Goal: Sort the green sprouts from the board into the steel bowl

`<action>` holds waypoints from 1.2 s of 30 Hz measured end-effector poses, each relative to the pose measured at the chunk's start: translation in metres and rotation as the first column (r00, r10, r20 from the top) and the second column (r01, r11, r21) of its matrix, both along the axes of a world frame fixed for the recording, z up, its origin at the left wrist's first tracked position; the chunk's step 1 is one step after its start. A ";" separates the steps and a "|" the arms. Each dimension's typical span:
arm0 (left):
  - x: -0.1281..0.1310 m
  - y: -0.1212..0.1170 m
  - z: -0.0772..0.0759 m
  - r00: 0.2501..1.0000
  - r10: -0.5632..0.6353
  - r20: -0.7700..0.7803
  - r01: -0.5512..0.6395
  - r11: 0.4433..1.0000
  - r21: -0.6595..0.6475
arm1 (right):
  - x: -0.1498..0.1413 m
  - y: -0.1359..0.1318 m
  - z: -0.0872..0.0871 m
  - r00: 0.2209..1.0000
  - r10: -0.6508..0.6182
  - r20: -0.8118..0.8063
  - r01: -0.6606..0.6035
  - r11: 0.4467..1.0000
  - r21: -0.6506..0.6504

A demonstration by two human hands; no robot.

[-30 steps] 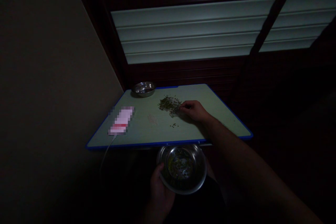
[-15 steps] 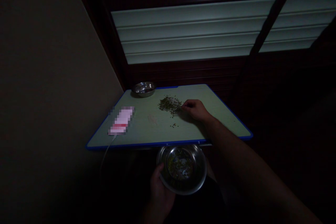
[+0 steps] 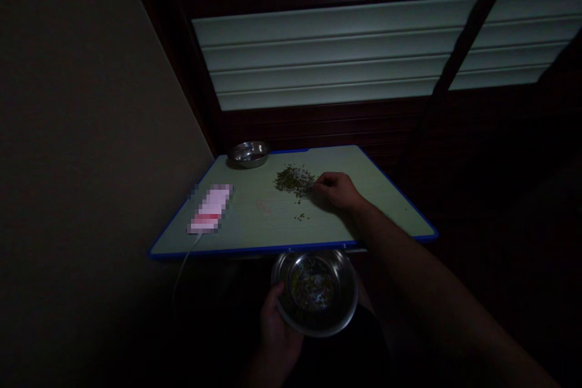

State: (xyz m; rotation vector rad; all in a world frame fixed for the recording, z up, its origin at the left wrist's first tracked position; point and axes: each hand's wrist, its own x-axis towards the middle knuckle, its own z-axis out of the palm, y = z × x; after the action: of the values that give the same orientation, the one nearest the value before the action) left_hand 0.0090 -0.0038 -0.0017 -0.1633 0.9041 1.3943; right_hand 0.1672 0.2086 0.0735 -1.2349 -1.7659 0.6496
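My left hand (image 3: pixel 278 321) grips the near left rim of a steel bowl (image 3: pixel 348 300), thumb over the edge, just below the table's front edge. Small greenish bits (image 3: pixel 313 285) lie scattered over the bowl's bottom. On the pale table, my right hand (image 3: pixel 337 189) rests at the right side of a spread pile of small green-brown grains (image 3: pixel 293 180). Its thumb and forefinger are pinched together at the pile's edge; whatever lies between them is too small and dark to make out. A few loose grains (image 3: pixel 301 217) sit nearer to me.
A second steel bowl (image 3: pixel 249 155) stands at the table's back left corner. A phone (image 3: pixel 211 209), blurred out, lies at the left with a white cable (image 3: pixel 182 270) hanging over the edge. The pale table (image 3: pixel 373 212) has a blue rim. Walls rise behind and left.
Almost nothing differs. Both hands and the held bowl stay in place, with my right fingers still at the edge of the grain pile.
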 end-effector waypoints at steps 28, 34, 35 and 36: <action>0.002 0.001 -0.004 1.000 0.015 0.004 -0.015 1.000 0.013 | -0.006 -0.002 -0.004 0.974 0.216 -0.073 -0.220 0.974 -0.061; 0.000 0.001 -0.005 1.000 0.018 -0.005 -0.017 0.999 0.043 | -0.006 -0.004 -0.003 0.944 0.297 -0.144 -0.317 0.937 -0.145; 0.000 0.001 -0.004 1.000 0.018 -0.006 -0.018 0.999 0.039 | -0.006 -0.005 -0.003 0.939 0.307 -0.157 -0.331 0.930 -0.159; 0.000 0.001 -0.004 1.000 0.022 -0.007 -0.022 0.999 0.040 | -0.006 -0.006 -0.002 0.934 0.316 -0.168 -0.343 0.923 -0.172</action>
State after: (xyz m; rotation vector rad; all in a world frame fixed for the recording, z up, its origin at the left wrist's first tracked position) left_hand 0.0091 -0.0023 -0.0054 -0.1378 0.8823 1.4330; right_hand 0.1609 0.2028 0.0715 -0.9978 -1.8418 1.1048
